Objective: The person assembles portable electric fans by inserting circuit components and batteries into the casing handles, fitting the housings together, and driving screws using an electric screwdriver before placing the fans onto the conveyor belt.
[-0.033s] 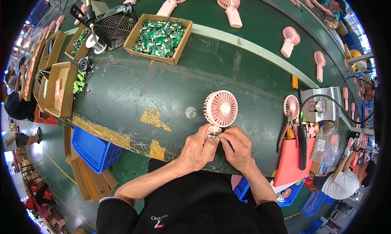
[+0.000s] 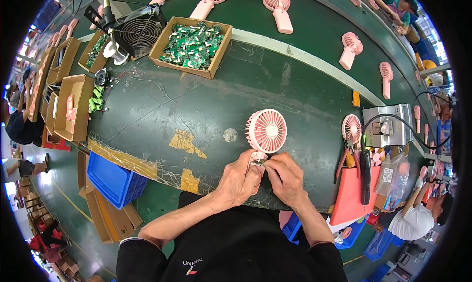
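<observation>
A pink handheld fan is held near the front edge of the bench, its round caged head pointing away from me. My left hand grips the fan by its handle, which is open and shows small inner parts below the head. Close beside the handle's right side, my right hand has its thumb and fingers pinched together. Whatever sits between those fingertips is too small and too covered to make out. Most of the handle is hidden by my left hand.
At the back left stands a cardboard box of green circuit boards, beside a black blower fan and a solder spool. Pliers and a black-handled tool stand at right. Pink fans lie on the conveyor beyond.
</observation>
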Demonstrator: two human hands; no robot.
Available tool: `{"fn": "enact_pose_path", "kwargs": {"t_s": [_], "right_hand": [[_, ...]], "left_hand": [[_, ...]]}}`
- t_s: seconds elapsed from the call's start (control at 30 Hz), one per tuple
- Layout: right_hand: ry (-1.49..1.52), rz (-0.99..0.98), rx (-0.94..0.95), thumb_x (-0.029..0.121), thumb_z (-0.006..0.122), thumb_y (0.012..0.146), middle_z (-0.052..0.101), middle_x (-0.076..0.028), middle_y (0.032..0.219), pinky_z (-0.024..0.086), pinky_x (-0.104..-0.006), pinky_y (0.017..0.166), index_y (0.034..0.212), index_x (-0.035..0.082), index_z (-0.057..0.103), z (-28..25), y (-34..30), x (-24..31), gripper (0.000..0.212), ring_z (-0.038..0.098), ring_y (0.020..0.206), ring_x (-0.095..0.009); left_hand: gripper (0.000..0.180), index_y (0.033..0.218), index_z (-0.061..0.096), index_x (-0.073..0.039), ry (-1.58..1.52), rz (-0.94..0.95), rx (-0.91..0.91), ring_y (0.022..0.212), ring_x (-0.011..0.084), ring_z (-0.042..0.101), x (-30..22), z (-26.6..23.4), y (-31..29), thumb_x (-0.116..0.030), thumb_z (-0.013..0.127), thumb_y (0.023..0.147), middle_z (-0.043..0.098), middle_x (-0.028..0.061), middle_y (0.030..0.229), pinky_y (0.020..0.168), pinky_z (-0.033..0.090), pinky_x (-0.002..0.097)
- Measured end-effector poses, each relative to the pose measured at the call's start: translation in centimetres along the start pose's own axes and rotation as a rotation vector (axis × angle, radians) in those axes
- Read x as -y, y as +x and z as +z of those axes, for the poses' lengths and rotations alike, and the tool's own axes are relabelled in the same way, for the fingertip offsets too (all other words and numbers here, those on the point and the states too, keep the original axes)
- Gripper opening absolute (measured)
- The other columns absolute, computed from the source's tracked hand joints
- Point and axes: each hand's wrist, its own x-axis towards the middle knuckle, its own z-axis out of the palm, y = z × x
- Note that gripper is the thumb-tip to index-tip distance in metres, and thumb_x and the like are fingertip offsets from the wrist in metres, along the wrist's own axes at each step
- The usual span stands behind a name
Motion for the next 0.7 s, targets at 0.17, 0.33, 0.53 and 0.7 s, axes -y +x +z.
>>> {"fn": "enact_pose_path", "kwargs": {"t_s": [0.17,0.33,0.53,0.7], "right_hand": [[0.021,0.005,-0.005,-0.011,0.068,0.075,0.06,-0.013,0.084,0.049,-0.0315,0.06,0.09,-0.003,0.064,0.1,0.0,0.1,0.017,0.061,0.07,-0.024],[0.023,0.001,-0.01,-0.011,0.067,0.075,0.06,-0.012,0.083,0.048,-0.0321,0.06,0.09,-0.003,0.063,0.2,0.1,0.3,0.018,0.061,0.069,-0.025],[-0.024,0.011,0.023,-0.008,0.066,0.078,0.059,-0.012,0.083,0.048,-0.0326,0.06,0.09,-0.003,0.063,-0.4,0.4,1.0,0.014,0.061,0.07,-0.026],[-0.001,0.075,0.021,-0.007,0.065,0.08,0.06,-0.013,0.084,0.048,-0.0328,0.061,0.091,-0.004,0.063,-1.0,0.9,1.1,0.012,0.061,0.071,-0.026]], "left_hand": [[0.027,0.117,0.045,0.007,0.031,0.028,-0.019,0.047,0.0108,0.052,0.7,0.1,-0.1,-0.005,0.043,0.094,0.05,0.0046,0.057,0.047,0.045,0.0284],[0.026,0.115,0.047,0.007,-0.04,-0.021,-0.016,0.046,0.0099,0.051,0.6,0.0,0.0,-0.005,0.044,0.093,0.049,0.0042,0.056,0.047,0.044,0.0283],[0.026,0.115,0.05,0.006,-0.03,-0.005,-0.009,0.049,0.0104,0.052,0.9,0.0,0.0,-0.007,0.043,0.094,0.052,0.0054,0.058,0.049,0.045,0.0287],[0.028,0.113,0.055,0.006,-0.085,-0.114,0.038,0.058,0.0129,0.056,1.4,-0.6,0.5,-0.012,0.047,0.092,0.061,0.0099,0.073,0.056,0.047,0.0297]]}}
